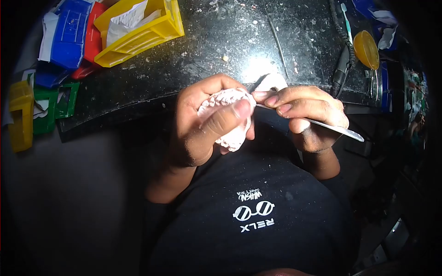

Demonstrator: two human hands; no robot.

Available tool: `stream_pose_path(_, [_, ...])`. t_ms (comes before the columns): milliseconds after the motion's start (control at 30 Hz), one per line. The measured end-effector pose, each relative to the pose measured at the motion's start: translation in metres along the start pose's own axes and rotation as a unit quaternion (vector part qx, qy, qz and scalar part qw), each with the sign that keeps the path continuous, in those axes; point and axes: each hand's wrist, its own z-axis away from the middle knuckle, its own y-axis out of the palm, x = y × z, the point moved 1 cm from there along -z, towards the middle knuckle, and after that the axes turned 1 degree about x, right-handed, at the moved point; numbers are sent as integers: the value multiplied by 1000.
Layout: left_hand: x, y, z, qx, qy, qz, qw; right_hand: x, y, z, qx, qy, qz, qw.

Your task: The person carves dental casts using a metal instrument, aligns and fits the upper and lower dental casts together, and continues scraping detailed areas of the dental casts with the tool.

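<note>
A pale pink-white dental plaster cast [223, 97] with a row of teeth along its rim rests in my left hand [198, 115]. The left thumb presses across the cast and the fingers wrap behind it. My right hand [313, 110] grips a slim metal carving tool [352, 133] whose flat, blade-like end sticks out to the right. The tool's other end points to the cast's right edge by the left thumb; its tip is hidden by fingers. Just behind the right fingertips, a second whitish piece [271, 82] lies at the bench edge, partly covered.
A black, speckled workbench [207, 50] curves in front of me. Yellow [138, 41], blue [69, 37], red [92, 37] and green bins [46, 115] stand left. A thin metal rod [277, 43], corded handpiece [341, 69], toothbrush [346, 20] and orange bowl [366, 49] lie right.
</note>
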Motion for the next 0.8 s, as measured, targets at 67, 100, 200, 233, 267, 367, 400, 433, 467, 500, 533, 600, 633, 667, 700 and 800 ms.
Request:
stream_pose_path(67, [0,-1,0,4,17,5,1000,0,0,1,3,1,3,1000])
stream_pose_path(100, [-2,-1,-1,5,11,5,1000,1,0,1,4,4,4,1000])
stream_pose_path(200, [-1,-1,-1,-7,5,21,1000,0,0,1,5,3,10,1000])
stream_pose_path(233, [0,-1,-1,-20,6,38,999,0,0,1,6,-1,15,1000])
stream_pose_path(267, [2,0,-1,-20,5,38,999,1,-1,0,6,-1,15,1000])
stream_pose_path(367, [6,2,-1,-46,18,57,997,4,-3,-1,37,-2,43,998])
stream_pose_path(400, [5,2,-1,-54,7,64,997,3,-2,1,35,1,29,999])
stream_pose_path(433, [5,3,-1,-61,-5,70,996,2,-1,2,33,4,14,999])
stream_pose_path(467, [5,3,0,-61,-5,70,996,2,-1,3,33,4,14,999])
stream_pose_path(500, [4,3,0,-63,-18,86,994,2,-1,3,43,4,15,999])
stream_pose_path(533, [4,3,1,-64,-31,102,992,2,-2,4,53,4,16,998])
stream_pose_path(600, [5,0,0,-61,-39,104,992,1,-1,2,52,-3,15,999])
stream_pose_path(633, [5,-2,0,-58,-48,107,991,0,-1,1,51,-8,14,999])
stream_pose_path(667, [6,-6,1,-58,-48,107,991,-2,-1,1,51,-8,14,999])
stream_pose_path(700, [7,-10,2,-44,-47,102,993,-4,0,0,55,-17,7,998])
stream_pose_path(800, [5,-11,3,-41,-63,114,991,-6,-1,-2,68,-30,-2,997])
